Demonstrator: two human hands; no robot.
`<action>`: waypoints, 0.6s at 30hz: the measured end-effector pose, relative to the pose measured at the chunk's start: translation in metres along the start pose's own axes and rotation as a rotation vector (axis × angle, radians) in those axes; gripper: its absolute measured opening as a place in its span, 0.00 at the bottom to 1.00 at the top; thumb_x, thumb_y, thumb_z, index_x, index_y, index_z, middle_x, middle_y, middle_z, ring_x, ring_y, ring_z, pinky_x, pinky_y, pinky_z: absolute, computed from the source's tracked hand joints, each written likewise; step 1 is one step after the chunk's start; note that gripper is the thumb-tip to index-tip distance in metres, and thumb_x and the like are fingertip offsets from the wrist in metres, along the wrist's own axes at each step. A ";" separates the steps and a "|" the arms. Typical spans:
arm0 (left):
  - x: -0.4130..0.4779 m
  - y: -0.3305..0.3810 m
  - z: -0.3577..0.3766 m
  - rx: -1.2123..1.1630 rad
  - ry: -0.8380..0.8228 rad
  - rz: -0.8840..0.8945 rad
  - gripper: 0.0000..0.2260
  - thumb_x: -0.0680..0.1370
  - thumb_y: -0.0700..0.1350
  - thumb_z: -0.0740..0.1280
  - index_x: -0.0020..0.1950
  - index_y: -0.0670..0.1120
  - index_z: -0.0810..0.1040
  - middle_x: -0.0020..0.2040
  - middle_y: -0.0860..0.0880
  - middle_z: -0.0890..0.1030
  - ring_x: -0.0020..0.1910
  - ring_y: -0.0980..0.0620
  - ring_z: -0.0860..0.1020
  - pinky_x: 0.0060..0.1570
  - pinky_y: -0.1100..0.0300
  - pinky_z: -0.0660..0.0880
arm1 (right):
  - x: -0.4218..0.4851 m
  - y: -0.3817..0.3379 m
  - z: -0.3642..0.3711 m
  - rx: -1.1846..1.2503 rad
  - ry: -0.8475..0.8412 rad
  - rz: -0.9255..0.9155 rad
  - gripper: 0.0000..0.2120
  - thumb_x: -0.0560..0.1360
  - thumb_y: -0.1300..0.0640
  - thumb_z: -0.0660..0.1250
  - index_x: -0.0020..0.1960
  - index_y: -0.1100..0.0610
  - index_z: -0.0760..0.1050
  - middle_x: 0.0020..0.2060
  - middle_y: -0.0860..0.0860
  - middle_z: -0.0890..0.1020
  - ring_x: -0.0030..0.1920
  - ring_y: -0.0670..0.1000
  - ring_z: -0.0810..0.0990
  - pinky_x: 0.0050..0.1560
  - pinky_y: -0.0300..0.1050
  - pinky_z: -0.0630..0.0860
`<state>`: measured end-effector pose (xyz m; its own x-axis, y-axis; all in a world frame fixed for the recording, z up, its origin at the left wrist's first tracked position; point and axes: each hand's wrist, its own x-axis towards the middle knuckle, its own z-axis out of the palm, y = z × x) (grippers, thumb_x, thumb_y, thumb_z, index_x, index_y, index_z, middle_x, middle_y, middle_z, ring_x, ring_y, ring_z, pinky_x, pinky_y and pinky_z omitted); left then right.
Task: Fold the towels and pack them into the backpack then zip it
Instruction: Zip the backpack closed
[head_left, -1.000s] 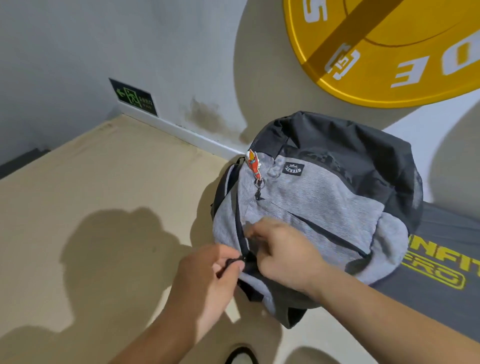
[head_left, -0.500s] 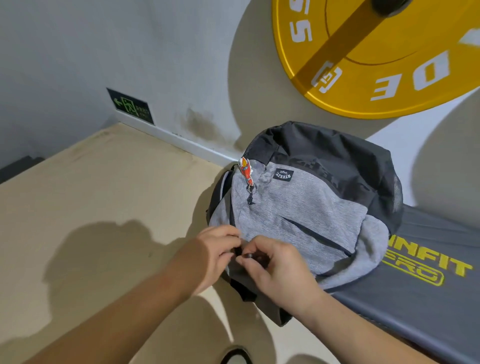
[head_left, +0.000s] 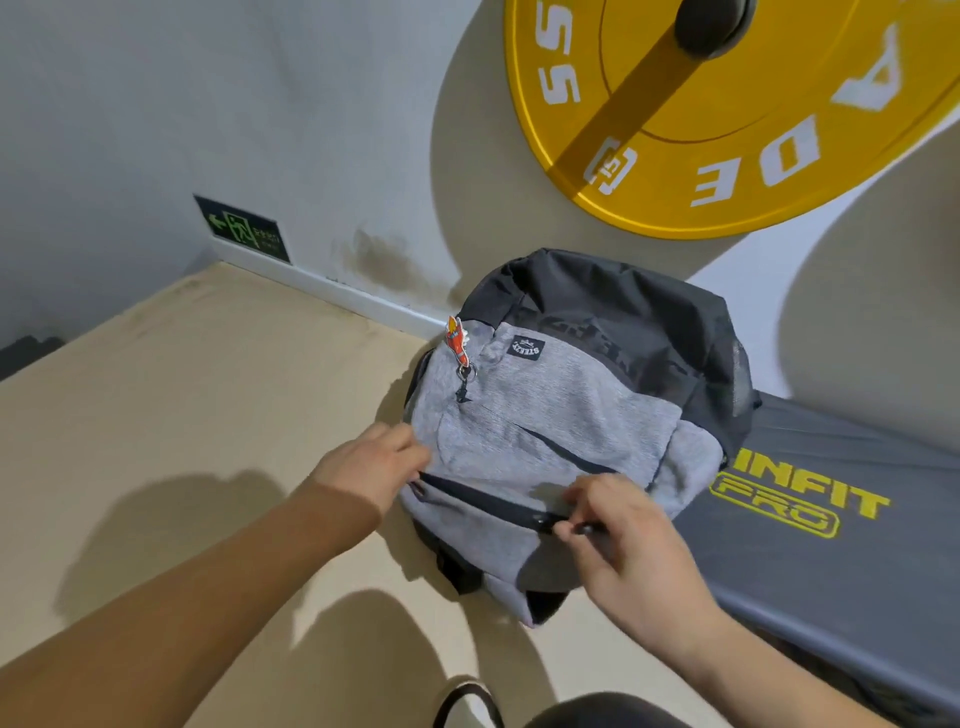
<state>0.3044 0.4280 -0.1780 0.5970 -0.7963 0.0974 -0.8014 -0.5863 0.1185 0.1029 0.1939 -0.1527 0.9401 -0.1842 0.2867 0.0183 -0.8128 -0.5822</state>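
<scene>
A grey and black backpack (head_left: 566, 405) lies on the floor, leaning against the wall, with a red charm (head_left: 457, 340) hanging from a front zip. My left hand (head_left: 371, 470) grips the bag's left edge at the start of the main zipper. My right hand (head_left: 623, 545) pinches the black zipper pull (head_left: 584, 529) near the right side of the bag. A dark zipper line (head_left: 483, 499) runs between my two hands. No towels are visible.
A yellow weight plate (head_left: 727, 130) hangs on the wall above the bag. A grey mat (head_left: 831, 545) with yellow lettering lies to the right, under the bag's right side. Beige floor (head_left: 182, 415) spreads to the left. A green exit sign (head_left: 244, 234) sits low on the wall.
My right hand has drawn the zipper pull rightward across the bag, away from my left hand. My left hand stays at the bag's left edge.
</scene>
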 end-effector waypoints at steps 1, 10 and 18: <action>0.000 0.007 -0.003 0.009 0.011 -0.031 0.06 0.77 0.41 0.68 0.47 0.52 0.75 0.49 0.52 0.75 0.52 0.47 0.75 0.42 0.51 0.79 | -0.004 0.006 -0.006 -0.005 0.025 0.027 0.09 0.75 0.51 0.69 0.41 0.49 0.69 0.42 0.44 0.77 0.48 0.52 0.76 0.48 0.54 0.75; 0.009 0.123 0.003 -0.237 0.107 0.376 0.10 0.79 0.50 0.62 0.49 0.47 0.80 0.42 0.51 0.78 0.44 0.48 0.76 0.42 0.52 0.78 | -0.024 0.010 -0.001 0.185 0.135 0.146 0.08 0.73 0.54 0.72 0.41 0.50 0.73 0.43 0.42 0.79 0.51 0.47 0.77 0.54 0.43 0.73; 0.012 0.108 0.007 -0.066 0.091 0.227 0.15 0.77 0.52 0.57 0.39 0.50 0.81 0.34 0.55 0.77 0.34 0.52 0.78 0.31 0.62 0.77 | -0.043 0.069 -0.040 0.228 0.382 0.555 0.16 0.75 0.62 0.75 0.38 0.49 0.71 0.50 0.48 0.78 0.53 0.48 0.77 0.52 0.27 0.67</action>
<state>0.2244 0.3541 -0.1708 0.4053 -0.8879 0.2174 -0.9129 -0.3805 0.1478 0.0501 0.1235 -0.1747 0.6472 -0.7522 0.1238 -0.3189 -0.4147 -0.8523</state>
